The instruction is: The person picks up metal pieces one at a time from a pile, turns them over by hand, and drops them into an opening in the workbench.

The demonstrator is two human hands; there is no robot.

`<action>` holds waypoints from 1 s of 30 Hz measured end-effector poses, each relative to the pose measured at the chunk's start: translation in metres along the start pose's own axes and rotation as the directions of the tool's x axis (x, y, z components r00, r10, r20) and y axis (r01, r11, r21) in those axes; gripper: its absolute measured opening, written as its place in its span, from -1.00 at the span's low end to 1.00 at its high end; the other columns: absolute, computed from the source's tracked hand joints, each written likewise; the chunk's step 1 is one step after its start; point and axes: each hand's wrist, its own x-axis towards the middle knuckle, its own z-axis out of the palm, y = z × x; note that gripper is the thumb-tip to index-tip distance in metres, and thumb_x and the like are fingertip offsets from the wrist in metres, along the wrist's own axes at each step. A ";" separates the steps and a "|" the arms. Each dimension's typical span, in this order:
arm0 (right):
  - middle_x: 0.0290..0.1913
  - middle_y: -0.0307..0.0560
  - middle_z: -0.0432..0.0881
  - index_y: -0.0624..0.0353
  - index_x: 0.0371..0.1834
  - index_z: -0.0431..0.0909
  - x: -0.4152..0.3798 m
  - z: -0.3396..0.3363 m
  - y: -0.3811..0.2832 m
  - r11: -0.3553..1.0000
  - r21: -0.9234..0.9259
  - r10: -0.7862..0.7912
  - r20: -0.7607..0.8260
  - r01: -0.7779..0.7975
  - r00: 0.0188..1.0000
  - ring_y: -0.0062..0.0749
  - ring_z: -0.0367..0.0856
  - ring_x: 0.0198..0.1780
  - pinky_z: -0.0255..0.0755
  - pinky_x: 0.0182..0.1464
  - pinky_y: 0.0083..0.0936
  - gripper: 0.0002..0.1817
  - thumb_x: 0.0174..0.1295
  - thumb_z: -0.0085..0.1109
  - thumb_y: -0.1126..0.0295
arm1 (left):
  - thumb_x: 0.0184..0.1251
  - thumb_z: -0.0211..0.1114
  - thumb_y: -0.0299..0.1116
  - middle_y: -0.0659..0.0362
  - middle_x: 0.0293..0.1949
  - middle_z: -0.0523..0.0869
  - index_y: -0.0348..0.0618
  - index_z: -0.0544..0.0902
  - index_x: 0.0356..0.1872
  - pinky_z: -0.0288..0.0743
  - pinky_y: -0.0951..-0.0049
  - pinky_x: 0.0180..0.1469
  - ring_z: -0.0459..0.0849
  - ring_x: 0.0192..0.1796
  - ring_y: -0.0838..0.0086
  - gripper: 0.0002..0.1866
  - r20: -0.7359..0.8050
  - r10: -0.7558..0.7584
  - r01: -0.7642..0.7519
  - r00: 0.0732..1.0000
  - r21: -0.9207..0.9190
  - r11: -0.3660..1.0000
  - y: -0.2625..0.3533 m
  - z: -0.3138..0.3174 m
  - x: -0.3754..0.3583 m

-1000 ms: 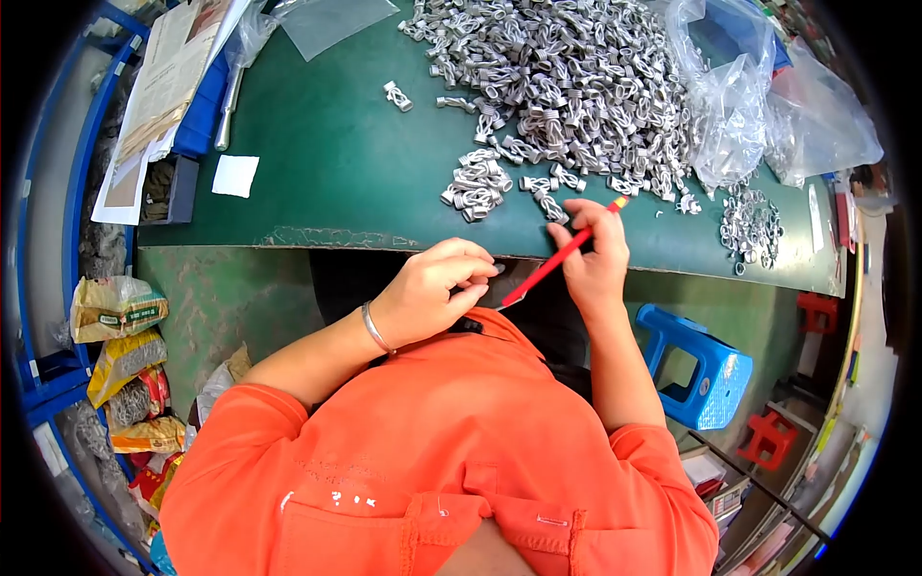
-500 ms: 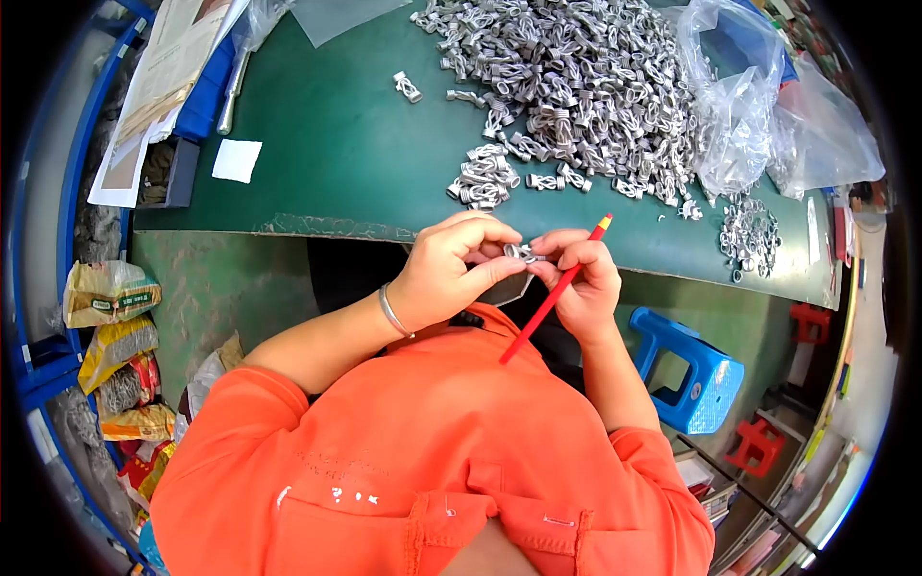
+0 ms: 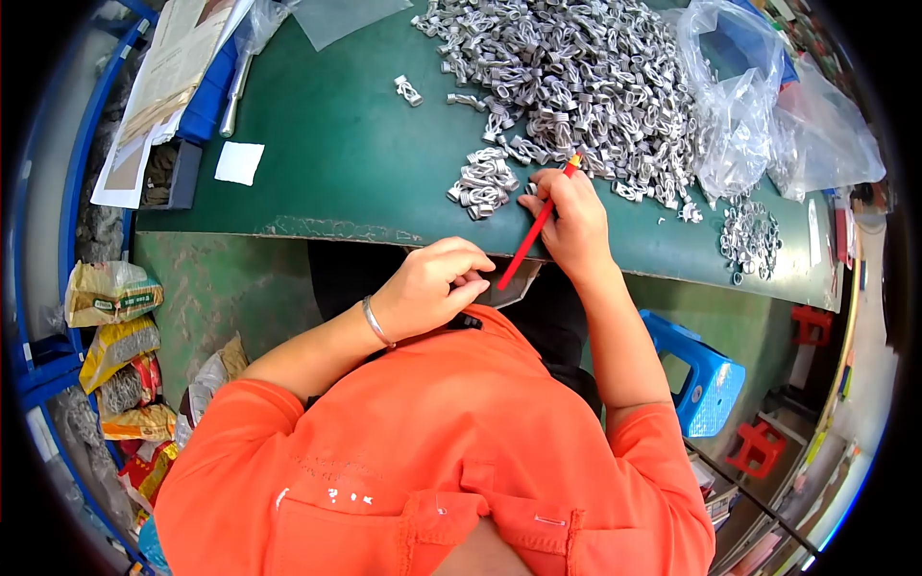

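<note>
My right hand (image 3: 569,216) is over the table's front edge, closed round a red pencil-like tool (image 3: 528,243) with a yellow band. Its fingertips touch a small metal part at the near side of the big heap of metal parts (image 3: 576,86). To the left of that hand lies a small pile of similar parts (image 3: 483,182). My left hand (image 3: 437,285) hovers in front of the table edge, with curled fingers; whether anything is between them cannot be made out. A single metal part (image 3: 408,91) lies apart on the green table (image 3: 317,144).
Loose rings (image 3: 750,238) lie at the table's right, below clear plastic bags (image 3: 735,125). A white paper piece (image 3: 238,162) and a blue tray with papers (image 3: 202,101) are at the left. A blue stool (image 3: 706,384) stands on the floor to the right.
My right hand has moved forward onto the table with the red tool. My left hand has drawn back slightly, and the metal part formerly between both hands is no longer there.
</note>
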 end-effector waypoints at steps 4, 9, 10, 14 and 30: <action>-0.29 -0.04 0.60 0.18 -0.39 0.34 -0.008 -0.003 -0.009 0.977 0.177 0.126 -0.032 -0.118 0.991 -0.30 0.57 -0.32 0.45 -0.29 -0.39 -0.75 0.06 0.28 0.59 | 0.14 0.30 -0.64 0.09 -0.22 0.64 -0.36 0.58 -0.11 0.61 0.58 -0.21 0.69 -0.27 0.52 -0.74 -0.013 -0.098 0.095 0.995 -0.122 0.988 0.003 -0.002 0.003; -0.17 0.11 0.57 0.16 -0.27 0.22 -0.026 -0.011 -0.036 0.129 0.944 0.455 0.217 -0.305 0.864 -0.42 0.62 -0.28 0.58 -0.27 -0.60 -0.75 0.23 0.09 0.68 | 0.21 0.29 -0.61 0.08 -0.20 0.64 -0.42 0.48 0.03 0.61 0.57 -0.19 0.68 -0.26 0.53 -0.64 0.021 -0.270 0.242 0.963 -0.512 0.824 0.005 0.002 0.010; -0.16 0.12 0.57 0.15 -0.27 0.23 -0.031 -0.009 -0.034 0.085 0.951 0.442 0.231 -0.297 0.867 -0.39 0.63 -0.26 0.60 -0.23 -0.56 -0.75 0.22 0.11 0.68 | 0.23 0.28 -0.60 0.07 -0.20 0.64 -0.43 0.45 0.06 0.61 0.57 -0.19 0.68 -0.25 0.53 -0.62 0.053 -0.285 0.256 0.957 -0.620 0.742 0.008 0.001 0.011; -0.13 0.11 0.57 0.16 -0.31 0.24 -0.041 -0.009 -0.039 0.223 0.933 0.384 0.181 -0.281 0.905 -0.34 0.62 -0.14 0.58 -0.08 -0.50 -0.72 0.16 0.13 0.74 | 0.22 0.27 -0.61 0.10 -0.23 0.64 -0.42 0.50 0.02 0.61 0.58 -0.22 0.69 -0.27 0.52 -0.67 0.019 -0.251 0.196 0.968 -0.683 0.703 0.010 0.001 0.011; -0.25 0.02 0.60 0.23 -0.40 0.36 0.012 0.009 -0.027 0.973 0.230 -0.002 -0.115 0.028 0.993 -0.10 0.53 -0.28 0.42 -0.21 -0.34 -0.71 -0.07 0.32 0.66 | 0.09 0.34 -0.57 0.13 -0.31 0.56 -0.29 0.61 -0.27 0.41 0.51 -0.45 0.49 -0.54 0.53 -0.84 -0.474 0.182 -0.015 0.862 0.334 0.942 -0.007 -0.017 0.044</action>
